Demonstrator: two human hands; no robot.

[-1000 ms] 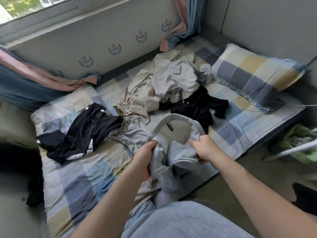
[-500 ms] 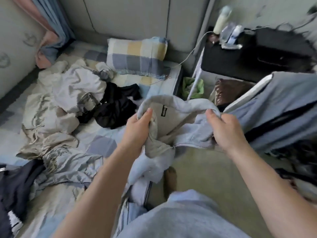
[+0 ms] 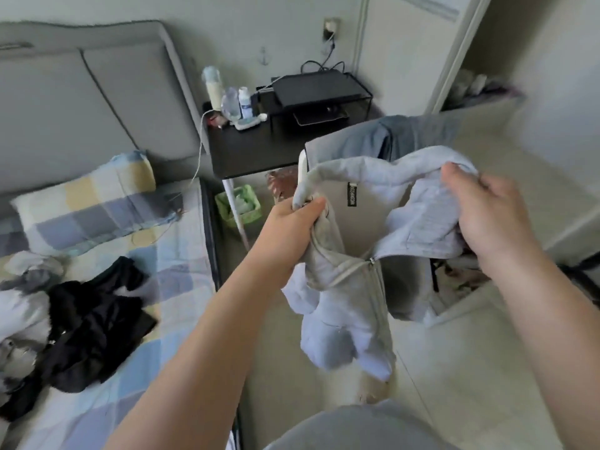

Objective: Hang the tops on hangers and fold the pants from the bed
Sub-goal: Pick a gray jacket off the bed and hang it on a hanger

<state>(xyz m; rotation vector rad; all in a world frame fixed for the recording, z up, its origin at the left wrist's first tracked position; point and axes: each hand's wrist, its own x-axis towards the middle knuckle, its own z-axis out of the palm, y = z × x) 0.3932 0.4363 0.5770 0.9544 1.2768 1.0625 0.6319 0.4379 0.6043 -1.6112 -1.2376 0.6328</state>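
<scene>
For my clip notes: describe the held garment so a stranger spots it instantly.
Right of the checked bed, before the black side table, a pale grey zip hoodie hangs between left hand and right hand. Unlike the clothes on the bed, it shows a black neck label.

Black neck label [image 3: 352, 194], lettering not readable.
Sits inside the collar of the grey zip hoodie [image 3: 344, 319]; carries white capitals running vertically, too blurred to spell out. Small anchor sign [image 3: 264, 55] on the wall [image 3: 285, 30] above the dark surface [image 3: 246, 151]. Blue-labelled bottle [image 3: 245, 100] there, print too small to make out.
</scene>
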